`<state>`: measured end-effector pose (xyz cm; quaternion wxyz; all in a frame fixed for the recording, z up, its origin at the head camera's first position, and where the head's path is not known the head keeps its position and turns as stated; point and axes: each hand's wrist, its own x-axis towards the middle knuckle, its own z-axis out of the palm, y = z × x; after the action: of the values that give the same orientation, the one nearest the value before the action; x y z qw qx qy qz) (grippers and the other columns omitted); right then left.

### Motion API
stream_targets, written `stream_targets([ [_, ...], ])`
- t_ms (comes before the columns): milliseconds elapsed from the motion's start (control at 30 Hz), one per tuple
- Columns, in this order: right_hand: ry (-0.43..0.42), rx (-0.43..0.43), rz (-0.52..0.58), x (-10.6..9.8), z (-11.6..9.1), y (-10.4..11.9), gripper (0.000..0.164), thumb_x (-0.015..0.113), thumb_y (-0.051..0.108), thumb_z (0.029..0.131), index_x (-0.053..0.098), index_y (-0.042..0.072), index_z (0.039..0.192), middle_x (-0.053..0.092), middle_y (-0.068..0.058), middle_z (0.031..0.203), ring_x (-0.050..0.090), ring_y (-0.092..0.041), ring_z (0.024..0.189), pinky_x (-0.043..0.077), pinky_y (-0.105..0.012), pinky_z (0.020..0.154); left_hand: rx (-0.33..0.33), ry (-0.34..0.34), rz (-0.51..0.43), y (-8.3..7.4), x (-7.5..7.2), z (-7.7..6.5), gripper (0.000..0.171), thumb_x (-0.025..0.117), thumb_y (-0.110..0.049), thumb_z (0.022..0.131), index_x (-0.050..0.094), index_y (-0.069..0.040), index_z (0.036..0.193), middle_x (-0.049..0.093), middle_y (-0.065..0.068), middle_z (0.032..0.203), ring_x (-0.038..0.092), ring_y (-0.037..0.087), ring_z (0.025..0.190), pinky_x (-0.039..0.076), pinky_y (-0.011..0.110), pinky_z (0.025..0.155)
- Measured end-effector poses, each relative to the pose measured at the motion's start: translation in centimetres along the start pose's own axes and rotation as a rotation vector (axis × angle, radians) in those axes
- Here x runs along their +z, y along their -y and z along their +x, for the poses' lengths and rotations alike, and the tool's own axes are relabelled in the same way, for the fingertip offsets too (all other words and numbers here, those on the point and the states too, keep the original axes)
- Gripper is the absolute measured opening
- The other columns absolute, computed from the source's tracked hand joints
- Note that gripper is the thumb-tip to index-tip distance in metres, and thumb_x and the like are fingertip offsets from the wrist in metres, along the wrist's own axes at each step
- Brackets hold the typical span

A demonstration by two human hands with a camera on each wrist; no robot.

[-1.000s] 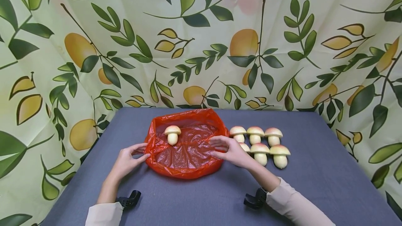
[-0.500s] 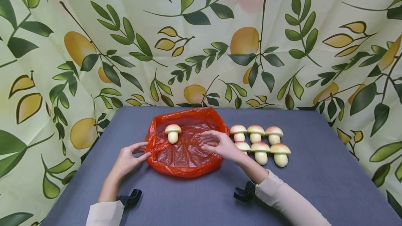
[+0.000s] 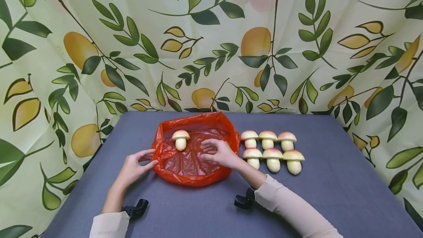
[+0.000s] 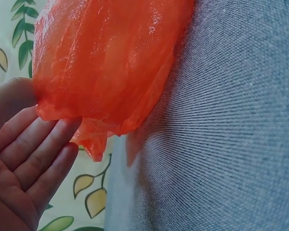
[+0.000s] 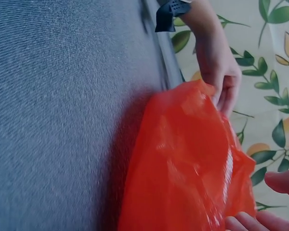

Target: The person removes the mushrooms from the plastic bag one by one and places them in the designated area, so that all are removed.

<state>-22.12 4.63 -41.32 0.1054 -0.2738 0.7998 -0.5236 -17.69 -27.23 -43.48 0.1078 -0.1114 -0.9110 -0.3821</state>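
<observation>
A red plastic bag point(image 3: 195, 180) lies with its mouth wide and rim folded out. One toy mushroom point(image 3: 180, 140), with a pale stem and a pinkish cap, lies inside at the left. At the bag's left edge my left hand point(image 3: 133, 168) pinches the rim between thumb and fingers; the left wrist view shows the thumb point(image 4: 19, 94) against the red plastic. My right hand point(image 3: 220, 152) hovers over the bag's right half, fingers loosely bent, holding nothing. Its thumb point(image 5: 282, 183) and fingertips point(image 5: 245, 222) appear beside the bag in the right wrist view.
Right of the bag, several toy mushrooms stand in two rows, including a front-right mushroom point(image 3: 293, 161) and a back-right mushroom point(image 3: 287, 141). The grey table point(image 3: 185, 216) ends at a leaf-patterned cloth point(image 3: 205, 47) behind and at both sides.
My right hand has moved left, from the bag's right rim to above its inside. The left hand stays at the left rim, and the mushroom in the bag has not moved.
</observation>
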Motion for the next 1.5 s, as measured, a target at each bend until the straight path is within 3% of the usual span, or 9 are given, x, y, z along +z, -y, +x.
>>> stream_targets([
  [300,-0.004,0.039,0.002,1.6,1.3,-0.2,0.044,0.071,0.007,0.084,0.056,-0.012,0.121,0.065,-0.031,0.115,0.066,-0.038,0.104,0.059,-0.036,0.089,-0.019,0.005,0.007,0.0,0.0,0.0,0.037,0.076,-0.007,0.08,0.067,0.003,0.114,0.075,0.015,0.095,0.061,-0.01,0.083,0.06,0.033,0.08],
  [900,-0.094,0.23,0.052,3.5,4.8,0.7,0.049,0.075,0.013,0.082,0.058,-0.011,0.122,0.068,-0.026,0.114,0.069,-0.034,0.104,0.059,-0.034,0.085,-0.002,-0.002,0.011,0.0,0.0,0.0,0.037,0.076,-0.007,0.079,0.067,0.003,0.113,0.075,0.015,0.095,0.061,-0.01,0.083,0.059,0.025,0.078],
  [1333,-0.201,0.357,0.055,5.0,7.1,1.2,0.059,0.076,0.02,0.082,0.053,-0.004,0.131,0.059,-0.023,0.132,0.059,-0.035,0.121,0.054,-0.043,0.098,-0.025,0.015,0.002,-0.2,-0.2,-0.1,0.037,0.075,-0.009,0.081,0.066,0.002,0.115,0.075,0.015,0.097,0.065,-0.002,0.085,0.058,0.043,0.083],
  [1500,-0.229,0.347,0.023,5.2,7.7,0.7,0.061,0.077,0.019,0.082,0.052,-0.005,0.132,0.058,-0.022,0.134,0.058,-0.034,0.122,0.052,-0.043,0.1,-0.029,0.019,-0.007,-0.2,-0.3,-0.1,0.037,0.075,-0.01,0.082,0.066,0.002,0.116,0.074,0.015,0.098,0.066,0.0,0.086,0.058,0.045,0.083],
])
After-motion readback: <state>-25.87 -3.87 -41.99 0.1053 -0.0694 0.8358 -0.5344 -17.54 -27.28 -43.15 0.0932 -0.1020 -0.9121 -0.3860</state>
